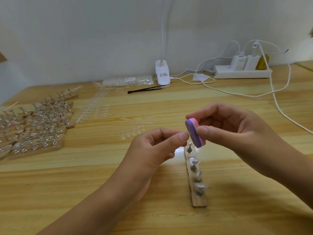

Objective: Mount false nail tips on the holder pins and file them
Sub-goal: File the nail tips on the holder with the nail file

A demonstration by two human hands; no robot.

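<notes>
The bench (152,192) is pale wood in lengthwise planks, pushed up against a plain white wall (84,31). At the back stand one white clip lamp (162,73), one pair of black tweezers (144,89) lying just in front of it, one clear bag of nail tips (128,81), and one white power strip (242,72) with two white chargers (239,61) plugged in and white cables trailing off. To my left is a crowded heap of wooden holder strips (33,126), too many to count, with sprues of loose tips (98,106) beside them.

My right hand (237,131) grips one pink and purple buffer block (194,132) between thumb and fingers. My left hand (157,146) pinches a clear nail tip (187,133), barely visible, against the block's purple face. Just below them lies one holder strip (199,202) with four pins (194,167); at least two carry clear tips.
</notes>
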